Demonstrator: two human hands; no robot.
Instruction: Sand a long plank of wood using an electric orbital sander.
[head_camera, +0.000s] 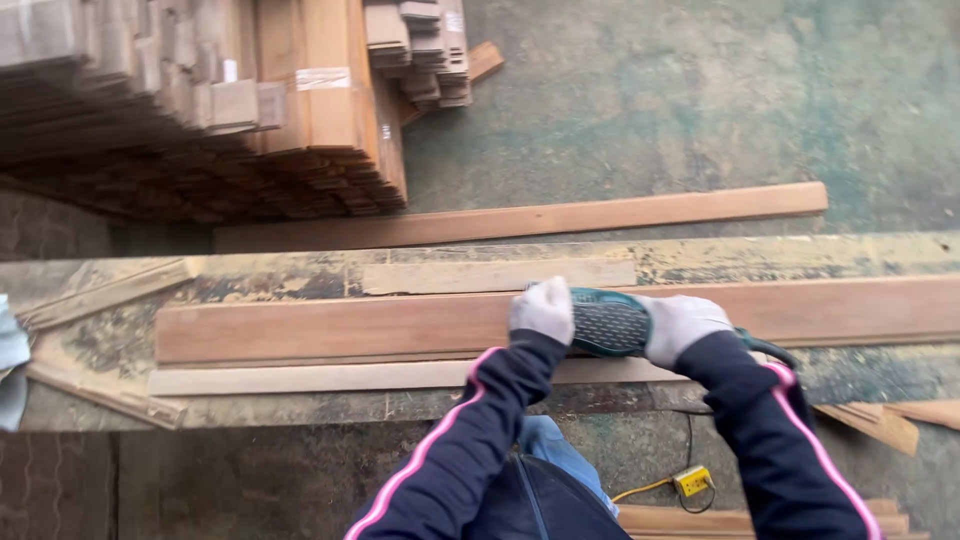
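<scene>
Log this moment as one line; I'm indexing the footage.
left hand: on front of green power sander | right hand: gripping its rear | sander: on long reddish plank | plank: flat on workbench

Your feed has flat, even daylight, no glare, only soft shadow under the workbench; stacked planks top left look smeared, slight motion blur, edges bend a bit

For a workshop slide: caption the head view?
Gloved left hand and right hand press a green power sander on a long plank.
</scene>
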